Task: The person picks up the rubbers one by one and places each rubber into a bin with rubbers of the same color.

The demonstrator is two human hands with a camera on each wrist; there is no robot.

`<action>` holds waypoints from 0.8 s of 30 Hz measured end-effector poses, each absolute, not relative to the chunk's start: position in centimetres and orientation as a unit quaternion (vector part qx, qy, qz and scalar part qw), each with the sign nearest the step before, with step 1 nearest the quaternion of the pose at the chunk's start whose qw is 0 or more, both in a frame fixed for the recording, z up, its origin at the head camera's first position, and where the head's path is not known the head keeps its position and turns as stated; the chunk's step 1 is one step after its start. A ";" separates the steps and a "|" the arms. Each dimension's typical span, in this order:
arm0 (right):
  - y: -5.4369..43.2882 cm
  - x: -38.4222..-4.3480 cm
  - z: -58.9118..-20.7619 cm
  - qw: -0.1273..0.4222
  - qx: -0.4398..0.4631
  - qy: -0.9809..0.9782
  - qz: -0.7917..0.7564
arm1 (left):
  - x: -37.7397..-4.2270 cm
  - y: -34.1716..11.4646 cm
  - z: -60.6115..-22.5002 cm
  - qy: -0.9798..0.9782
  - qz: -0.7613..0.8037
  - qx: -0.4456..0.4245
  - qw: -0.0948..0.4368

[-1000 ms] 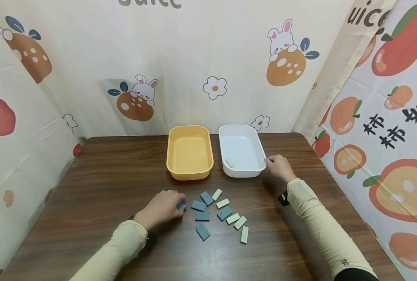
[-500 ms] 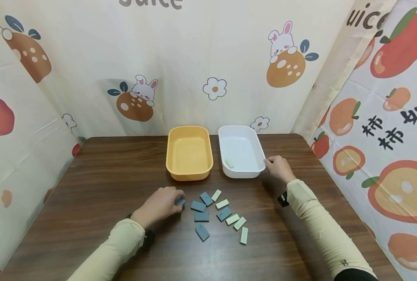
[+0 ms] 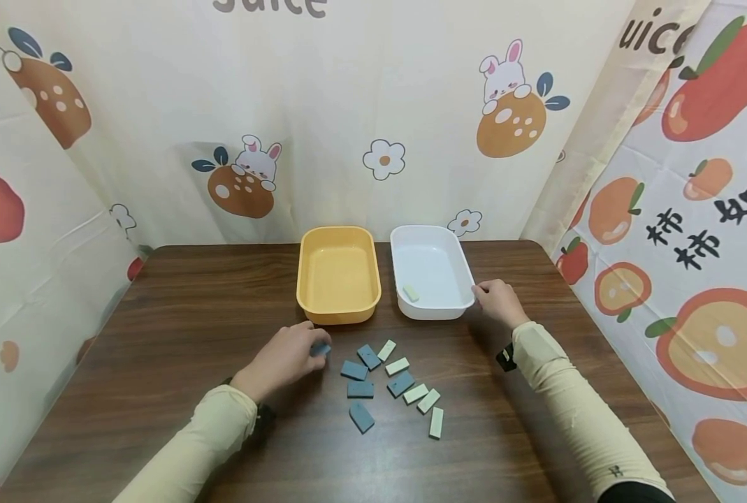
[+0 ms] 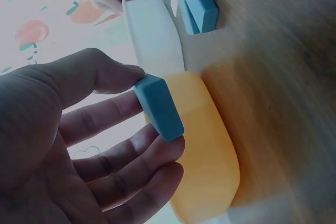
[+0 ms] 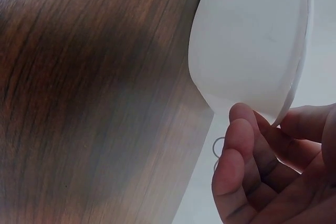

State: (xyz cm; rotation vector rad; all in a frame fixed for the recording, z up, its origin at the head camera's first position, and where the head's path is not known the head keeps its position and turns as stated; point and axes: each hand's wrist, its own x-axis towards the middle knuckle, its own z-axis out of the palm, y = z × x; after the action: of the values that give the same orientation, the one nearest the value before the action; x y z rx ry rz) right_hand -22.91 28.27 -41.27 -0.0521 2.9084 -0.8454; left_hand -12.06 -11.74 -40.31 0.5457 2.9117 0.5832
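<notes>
My left hand point(image 3: 281, 360) pinches a blue-grey block point(image 4: 160, 108) between thumb and fingertips, just in front of the yellow tub point(image 3: 338, 276). In the left wrist view the block overlaps the tub's orange-looking side. My right hand point(image 3: 499, 302) grips the near right rim of the white tub point(image 3: 432, 262), with the thumb over the edge and fingers beneath, as the right wrist view shows. One pale green block point(image 3: 411, 293) lies inside the white tub. Several blue-grey blocks point(image 3: 360, 389) and several pale green blocks point(image 3: 397, 366) are scattered on the table to the right of my left hand.
Both tubs stand side by side near the back edge of the dark wooden table point(image 3: 222, 300). A patterned curtain point(image 3: 342, 105) hangs right behind it, and printed cloth point(image 3: 694, 300) runs along the right side.
Holding the blue-grey block, my left hand has moved slightly away from me, up toward the yellow tub. The right hand keeps its hold on the white tub.
</notes>
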 end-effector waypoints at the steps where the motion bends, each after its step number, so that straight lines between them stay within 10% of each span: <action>1: 28.3 -22.9 -41.3 0.056 -0.016 0.959 -0.279 | -12.1 -11.7 -40.2 0.963 0.191 0.181 0.057; 24: 28.4 -23.1 -41.4 0.064 -0.006 0.956 -0.286 | -14.4 -11.9 -37.7 0.965 0.194 0.177 0.006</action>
State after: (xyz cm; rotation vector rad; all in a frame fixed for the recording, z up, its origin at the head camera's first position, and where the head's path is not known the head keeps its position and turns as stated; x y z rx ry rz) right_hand -23.06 28.43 -41.36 -0.0192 2.8877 -0.8642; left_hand -14.44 -11.93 -37.74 0.5529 3.0192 0.6063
